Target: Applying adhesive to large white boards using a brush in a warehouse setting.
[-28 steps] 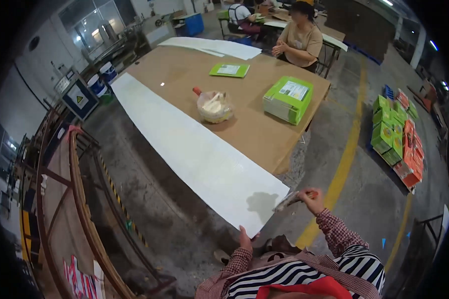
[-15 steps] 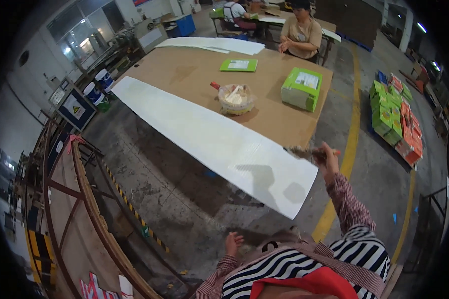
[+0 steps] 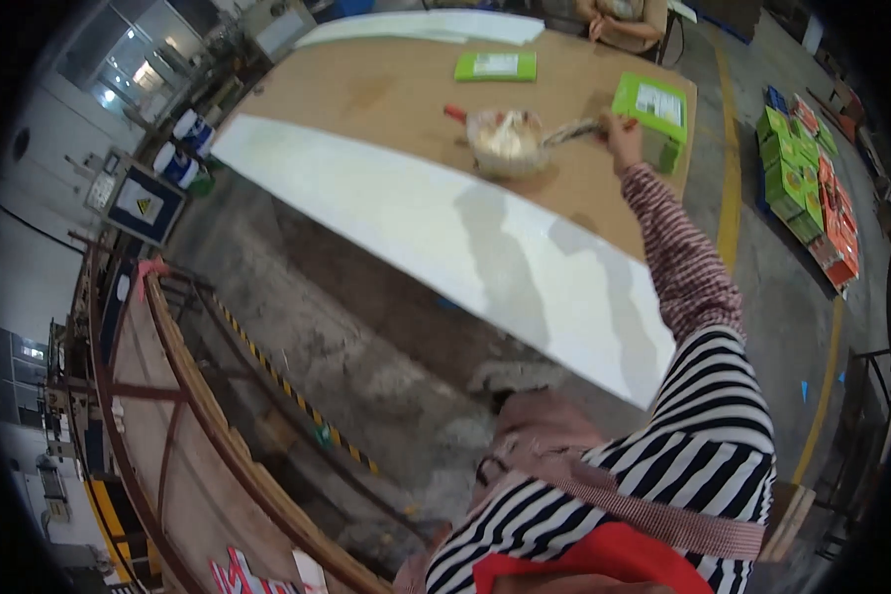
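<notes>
My right hand (image 3: 622, 134) stretches far over a brown table (image 3: 386, 89) and is shut on a brush (image 3: 576, 129). The brush's tip reaches a clear tub of whitish paste (image 3: 508, 142), which has a red handle sticking out on its left. A long white sheet (image 3: 445, 228) lies along the table's near edge, under my checked right sleeve. A green box (image 3: 653, 104) stands just beyond my hand. My left hand is hidden; only a pink sleeve (image 3: 540, 426) shows close to my striped top.
A flat green packet (image 3: 495, 65) and more white sheets (image 3: 426, 25) lie at the far end, where a person (image 3: 624, 12) sits. Green and orange boxes (image 3: 802, 168) are stacked on the floor at right. A metal rack (image 3: 168, 416), blue-and-white drums (image 3: 183, 148) and a warning sign (image 3: 139, 203) stand at left.
My right hand has gone from the sheet's near corner up across the table to the paste tub, with the brush in it. I have leaned in over the table.
</notes>
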### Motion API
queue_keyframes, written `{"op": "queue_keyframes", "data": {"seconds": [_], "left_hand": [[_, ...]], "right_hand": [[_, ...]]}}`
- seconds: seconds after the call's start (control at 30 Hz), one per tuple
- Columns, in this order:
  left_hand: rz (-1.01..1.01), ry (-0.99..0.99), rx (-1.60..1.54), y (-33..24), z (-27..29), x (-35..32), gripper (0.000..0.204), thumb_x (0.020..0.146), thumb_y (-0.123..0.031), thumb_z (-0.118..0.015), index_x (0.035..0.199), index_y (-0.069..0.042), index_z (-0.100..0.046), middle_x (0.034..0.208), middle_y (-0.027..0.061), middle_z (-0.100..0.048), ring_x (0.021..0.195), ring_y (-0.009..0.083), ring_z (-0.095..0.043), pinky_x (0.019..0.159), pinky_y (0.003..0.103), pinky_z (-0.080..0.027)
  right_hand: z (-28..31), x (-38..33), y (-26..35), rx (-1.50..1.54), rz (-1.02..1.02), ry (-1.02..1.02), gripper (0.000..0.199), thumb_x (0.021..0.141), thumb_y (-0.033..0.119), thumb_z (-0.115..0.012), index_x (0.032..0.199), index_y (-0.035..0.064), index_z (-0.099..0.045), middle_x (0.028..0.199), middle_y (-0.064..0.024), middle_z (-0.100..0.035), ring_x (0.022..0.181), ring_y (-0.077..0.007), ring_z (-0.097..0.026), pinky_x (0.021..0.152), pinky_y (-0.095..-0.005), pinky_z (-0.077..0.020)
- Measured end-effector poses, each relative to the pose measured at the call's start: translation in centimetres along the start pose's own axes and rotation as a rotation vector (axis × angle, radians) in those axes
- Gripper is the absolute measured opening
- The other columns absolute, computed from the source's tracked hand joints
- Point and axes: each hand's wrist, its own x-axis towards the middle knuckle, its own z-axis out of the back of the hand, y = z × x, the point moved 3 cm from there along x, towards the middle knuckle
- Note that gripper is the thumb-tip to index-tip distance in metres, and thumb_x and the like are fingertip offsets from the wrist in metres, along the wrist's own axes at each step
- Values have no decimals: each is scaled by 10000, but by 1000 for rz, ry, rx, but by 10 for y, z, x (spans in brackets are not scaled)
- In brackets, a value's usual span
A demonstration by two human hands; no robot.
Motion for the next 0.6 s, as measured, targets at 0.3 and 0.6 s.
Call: {"op": "queue_keyframes", "data": {"seconds": [0.3, 0.6], "left_hand": [[-75, -267, -269, -77, 69, 95, 431, 952, -342, -459, 876, 51, -618, 851, 283, -614, 805, 444, -580, 730, 477, -452], [141, -261, -443, 1, 94, -18, 440, 962, -383, -483, 884, 40, -578, 798, 251, -578, 729, 403, -538, 680, 460, -421]], "right_hand": [[-98, 101, -116, -562, 3, 153, 314, 762, 292, -752, 896, 24, -658, 682, -81, -639, 597, -188, -629, 567, -342, -518], [-135, 135, -147, -838, 7, 137, 343, 713, 349, -707, 886, 54, -694, 821, -157, -687, 809, -299, -674, 735, -401, -514]]}}
